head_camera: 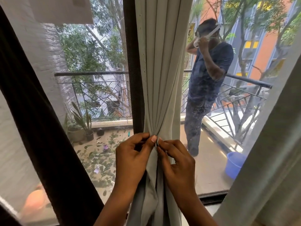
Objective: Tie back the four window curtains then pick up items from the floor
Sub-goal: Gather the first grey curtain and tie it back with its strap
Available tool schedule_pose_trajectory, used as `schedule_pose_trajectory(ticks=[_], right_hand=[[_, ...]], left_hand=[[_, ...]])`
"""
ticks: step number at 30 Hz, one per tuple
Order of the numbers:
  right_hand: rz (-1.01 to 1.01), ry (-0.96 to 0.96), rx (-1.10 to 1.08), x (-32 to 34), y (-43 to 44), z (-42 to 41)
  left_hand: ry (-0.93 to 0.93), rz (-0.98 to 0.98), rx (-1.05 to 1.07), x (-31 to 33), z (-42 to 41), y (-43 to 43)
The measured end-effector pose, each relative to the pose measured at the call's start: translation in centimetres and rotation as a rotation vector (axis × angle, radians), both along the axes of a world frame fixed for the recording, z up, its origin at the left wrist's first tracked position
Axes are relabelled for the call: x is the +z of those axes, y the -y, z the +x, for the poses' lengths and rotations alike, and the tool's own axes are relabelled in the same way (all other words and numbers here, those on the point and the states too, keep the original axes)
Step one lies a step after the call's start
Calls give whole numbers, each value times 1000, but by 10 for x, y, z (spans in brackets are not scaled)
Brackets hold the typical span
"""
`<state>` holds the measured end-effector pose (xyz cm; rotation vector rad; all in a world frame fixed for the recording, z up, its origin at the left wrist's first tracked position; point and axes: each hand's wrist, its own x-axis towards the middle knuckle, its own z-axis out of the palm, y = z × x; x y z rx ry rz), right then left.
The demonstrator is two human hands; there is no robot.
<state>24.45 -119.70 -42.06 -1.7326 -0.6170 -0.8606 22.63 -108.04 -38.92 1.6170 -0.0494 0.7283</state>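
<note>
left hand (132, 158): fingers curled, thumb and forefinger pinching the gathered folds of the middle curtain (160, 79) from its left side.
right hand (176, 162): fingers also curled, fingertips nipping the same bunch from the curtain's right side, touching the left thumb tip.
pinch spot: whether a tie or band lies between the fingers cannot be told.
middle curtain: pale grey-green cloth, hanging in straight pleats from the top of view, drawn in tight at the hands, falling loose below between the two forearms.
window post (132, 70): dark upright just left of the curtain, partly behind its edge.
slanting dark frame (40, 128): well left of the curtain, running from upper left to the bottom.
second curtain (268, 160): same pale cloth, well right of the middle curtain, filling the right edge.
person outside (206, 82): right of the curtain beyond the mesh, in dark blue clothes, both arms raised to a white band at the head.
blue bucket (233, 165): on the balcony floor, right of the curtain, near the second curtain.
railing (91, 88): black metal, behind the curtain on both sides.
potted plants (81, 126): left of the curtain, at the railing's foot.
fallen leaves (97, 160): scattered on the balcony floor left of the curtain, with a few purple flowers.
</note>
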Motion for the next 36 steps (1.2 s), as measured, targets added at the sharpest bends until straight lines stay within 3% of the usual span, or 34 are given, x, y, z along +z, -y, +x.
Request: schedule_pose_trajectory(ticks=[5, 10, 12, 14, 16, 19, 21, 29, 32, 36], right_hand=[[-35, 2, 60, -3, 0, 2], [-105, -21, 227, -7, 8, 11], [-50, -41, 169, -9, 13, 18], [84, -79, -25, -9, 17, 32], [146, -178, -194, -7, 20, 53], [164, -457, -26, 1, 26, 86], [155, -522, 25, 5, 29, 91], [243, -231, -299, 10, 30, 25], [206, -122, -299, 11, 24, 4], [160, -116, -249, 14, 18, -6]], left_hand=[[-1, -30, -47, 3, -3, -2], [-1, 111, 58, 7, 2, -9], [20, 166, 107, 5, 2, -12], [27, 170, 112, 3, 2, -13], [23, 150, 113, 2, 1, -13], [24, 149, 133, 3, -1, -13], [27, 149, 148, 4, -1, -13], [35, 150, 246, 6, -3, -10], [66, 175, 236, 4, -6, -4], [92, 165, 198, 3, -11, 7]])
